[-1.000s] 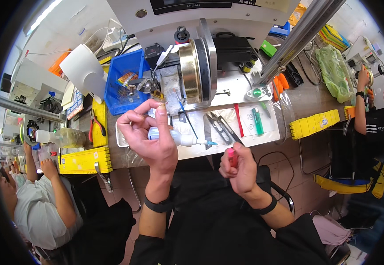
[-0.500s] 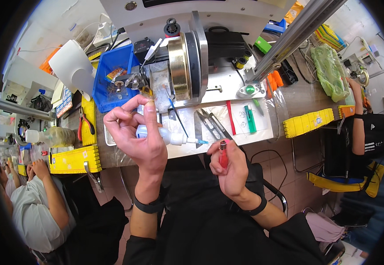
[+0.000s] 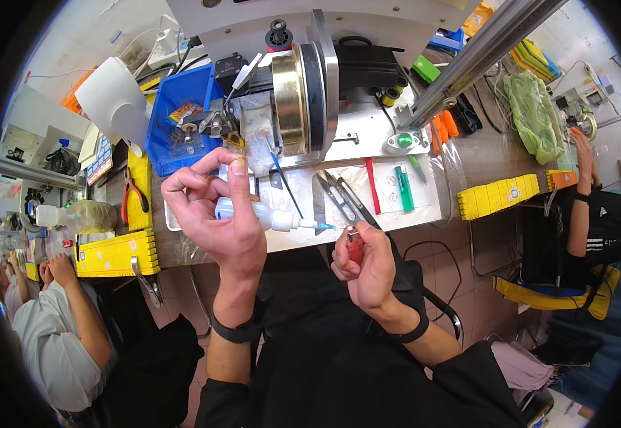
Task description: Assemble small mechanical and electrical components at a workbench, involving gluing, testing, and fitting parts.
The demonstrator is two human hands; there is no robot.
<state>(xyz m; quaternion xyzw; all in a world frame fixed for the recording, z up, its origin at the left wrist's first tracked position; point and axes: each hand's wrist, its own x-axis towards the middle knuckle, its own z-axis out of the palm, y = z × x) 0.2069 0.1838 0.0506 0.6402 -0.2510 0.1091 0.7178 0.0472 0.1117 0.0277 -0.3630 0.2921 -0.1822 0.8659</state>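
In my left hand (image 3: 218,203) a clear plastic squeeze bottle (image 3: 276,220) with a white cap and a blue needle tip (image 3: 316,225) lies sideways, pointing right. The thumb and forefinger of that hand pinch together above the bottle; anything tiny between them is too small to make out. My right hand (image 3: 375,267) is closed around a red lighter (image 3: 355,250) with a metal top. The lighter's top is close to the end of the needle; I cannot tell whether they touch. No flame shows.
Beyond my hands stands a machine with a brass-coloured wheel (image 3: 290,103). Black tweezers (image 3: 339,200), a red stick (image 3: 373,185) and a green tool (image 3: 404,189) lie on the white sheet. A blue bin (image 3: 164,128) and red pliers (image 3: 133,198) are leftward. People sit on both sides.
My right hand has shifted slightly left and up, and its thumb now lies nearer the lighter's top. The left hand keeps its hold on the bottle. The view has shifted a little.
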